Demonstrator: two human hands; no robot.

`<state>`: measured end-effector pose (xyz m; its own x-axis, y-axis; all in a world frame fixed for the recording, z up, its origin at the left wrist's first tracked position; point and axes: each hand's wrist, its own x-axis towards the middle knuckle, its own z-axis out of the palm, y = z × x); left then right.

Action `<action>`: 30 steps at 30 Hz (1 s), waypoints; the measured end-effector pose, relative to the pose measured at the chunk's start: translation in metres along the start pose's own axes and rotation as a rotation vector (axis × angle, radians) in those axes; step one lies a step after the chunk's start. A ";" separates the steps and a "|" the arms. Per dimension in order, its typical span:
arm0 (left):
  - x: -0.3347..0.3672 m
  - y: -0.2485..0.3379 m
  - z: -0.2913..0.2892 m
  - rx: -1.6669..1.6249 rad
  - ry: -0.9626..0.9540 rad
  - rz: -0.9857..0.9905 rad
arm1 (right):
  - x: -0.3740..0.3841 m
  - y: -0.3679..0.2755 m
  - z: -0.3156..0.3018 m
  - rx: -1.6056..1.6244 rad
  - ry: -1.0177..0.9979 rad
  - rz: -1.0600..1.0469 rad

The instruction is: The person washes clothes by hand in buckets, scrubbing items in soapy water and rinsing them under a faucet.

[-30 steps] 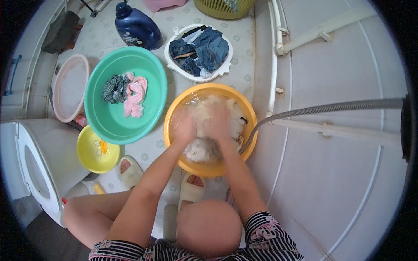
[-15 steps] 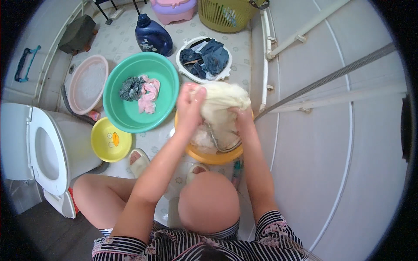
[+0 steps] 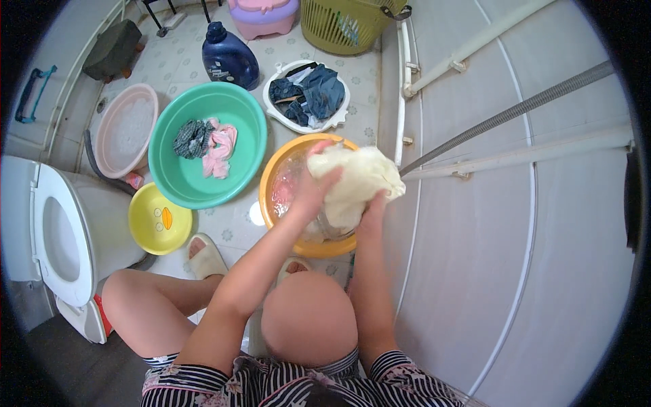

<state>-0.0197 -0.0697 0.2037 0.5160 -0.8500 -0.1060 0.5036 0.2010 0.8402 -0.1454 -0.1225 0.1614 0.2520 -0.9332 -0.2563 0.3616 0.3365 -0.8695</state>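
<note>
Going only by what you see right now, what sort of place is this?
Probably a home bathroom: a toilet stands at the left, a flexible shower-style hose crosses the right side, and an orange washbasin sits on patterned floor tiles.

No legible text, dark blue bottle (image 3: pixel 230 60), one unit, white printed marking (image 3: pixel 218 70) low on its side, too small and blurred to read.

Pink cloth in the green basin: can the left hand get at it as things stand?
Likely yes, once freed: the left hand holds the pale yellow cloth, but the pink cloth lies largely exposed in the open green basin.
</note>
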 end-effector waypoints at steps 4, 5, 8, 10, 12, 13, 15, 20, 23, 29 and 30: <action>-0.016 -0.009 0.014 0.854 -0.007 0.496 | 0.017 0.025 -0.026 -0.091 -0.131 -0.125; -0.017 -0.004 0.022 0.990 -0.106 0.652 | 0.020 0.031 -0.038 0.475 -0.258 0.104; -0.024 -0.001 0.034 1.072 -0.342 0.625 | 0.016 0.036 -0.042 0.537 -0.201 0.259; -0.024 0.000 0.034 1.151 -0.354 0.633 | 0.009 0.033 -0.031 0.491 -0.192 0.305; -0.023 -0.002 0.038 1.210 -0.370 0.648 | 0.005 0.028 -0.027 0.442 -0.189 0.331; -0.023 -0.003 0.039 1.205 -0.365 0.661 | 0.004 0.027 -0.027 0.424 -0.194 0.343; -0.023 -0.004 0.040 1.202 -0.355 0.670 | 0.007 0.024 -0.026 0.380 -0.210 0.361; -0.005 -0.013 0.033 1.133 -0.255 0.400 | 0.026 0.036 -0.032 0.230 -0.272 0.410; 0.012 0.005 0.006 0.936 -0.203 0.031 | 0.047 0.037 -0.042 0.042 -0.303 0.454; 0.024 0.079 -0.072 0.635 0.752 0.041 | 0.050 -0.003 -0.022 -0.459 -0.148 0.473; 0.027 0.077 -0.113 0.483 0.713 0.197 | 0.059 0.008 -0.034 -0.663 -0.187 0.375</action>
<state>0.1108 -0.0220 0.2052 0.9532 -0.2828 -0.1069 0.0956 -0.0533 0.9940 -0.1578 -0.1792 0.1247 0.4194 -0.7156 -0.5586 -0.3742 0.4243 -0.8246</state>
